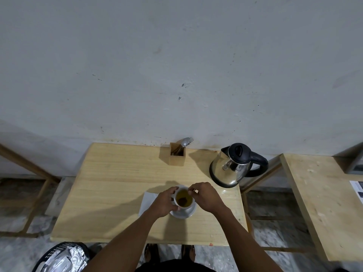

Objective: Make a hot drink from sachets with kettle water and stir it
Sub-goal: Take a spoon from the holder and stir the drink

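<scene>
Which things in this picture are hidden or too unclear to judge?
- Head view: the right hand pinches something over the cup; too small to identify.
- The left hand hides the cup's left side.
- Bin of silver packets: cut off by the bottom edge.
- Water in the kettle: hidden by its lid.

No legible text, label, brand or number; the printed sheet (357, 191) on the right-hand table is too blurred to read.
</scene>
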